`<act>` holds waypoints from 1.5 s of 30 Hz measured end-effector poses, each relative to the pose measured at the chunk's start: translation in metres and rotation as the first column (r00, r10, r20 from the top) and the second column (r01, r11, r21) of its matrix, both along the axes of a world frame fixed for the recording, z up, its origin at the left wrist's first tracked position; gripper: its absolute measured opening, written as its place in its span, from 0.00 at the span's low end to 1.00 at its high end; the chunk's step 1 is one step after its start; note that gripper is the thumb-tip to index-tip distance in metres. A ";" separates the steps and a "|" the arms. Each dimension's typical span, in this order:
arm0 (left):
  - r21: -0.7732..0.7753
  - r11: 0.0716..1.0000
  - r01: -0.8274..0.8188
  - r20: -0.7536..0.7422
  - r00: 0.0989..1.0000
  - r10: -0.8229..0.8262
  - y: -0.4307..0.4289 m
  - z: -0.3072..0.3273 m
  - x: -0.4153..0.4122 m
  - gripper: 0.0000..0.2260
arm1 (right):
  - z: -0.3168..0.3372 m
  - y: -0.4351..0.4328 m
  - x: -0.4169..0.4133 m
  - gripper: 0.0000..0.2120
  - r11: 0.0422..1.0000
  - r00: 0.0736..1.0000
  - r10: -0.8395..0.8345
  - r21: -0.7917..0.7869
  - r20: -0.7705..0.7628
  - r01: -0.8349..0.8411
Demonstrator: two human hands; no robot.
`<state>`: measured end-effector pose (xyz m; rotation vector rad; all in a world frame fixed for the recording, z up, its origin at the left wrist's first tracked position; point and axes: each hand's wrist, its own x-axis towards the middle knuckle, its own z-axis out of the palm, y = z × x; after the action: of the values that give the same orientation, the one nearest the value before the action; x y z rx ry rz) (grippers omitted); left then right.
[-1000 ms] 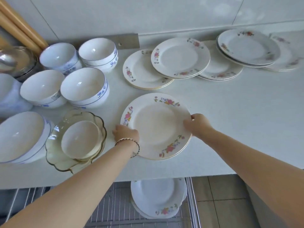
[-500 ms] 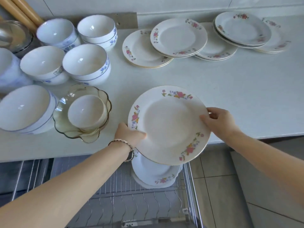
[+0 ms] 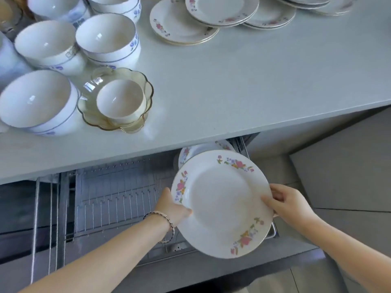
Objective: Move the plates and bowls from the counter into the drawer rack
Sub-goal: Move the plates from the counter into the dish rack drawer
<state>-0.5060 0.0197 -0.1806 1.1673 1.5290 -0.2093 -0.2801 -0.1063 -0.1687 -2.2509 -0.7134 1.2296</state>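
Left hand (image 3: 172, 208) and right hand (image 3: 284, 200) both grasp floral plate (image 3: 220, 203) by opposite rims — held over drawer rack (image 3: 110, 199); stacked plates (image 3: 196, 150) just beyond the hands, desk (image 3: 243, 81) above.

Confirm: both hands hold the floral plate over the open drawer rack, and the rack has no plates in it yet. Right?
Not quite. The left hand and right hand do hold the floral plate over the open drawer rack, but the rack is not bare of plates: stacked plates sit in it just behind the held one. The head view shows this.
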 end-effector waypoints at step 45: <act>0.077 0.950 -0.301 0.029 0.954 0.300 0.039 -0.164 0.064 0.33 | -0.187 0.063 -0.023 0.10 0.973 0.992 -0.124 -0.195 0.017 0.125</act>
<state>-0.4418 0.0588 -0.3443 0.9790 1.6901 0.0685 -0.3033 -0.0434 -0.3557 -2.4168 -0.4615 1.2817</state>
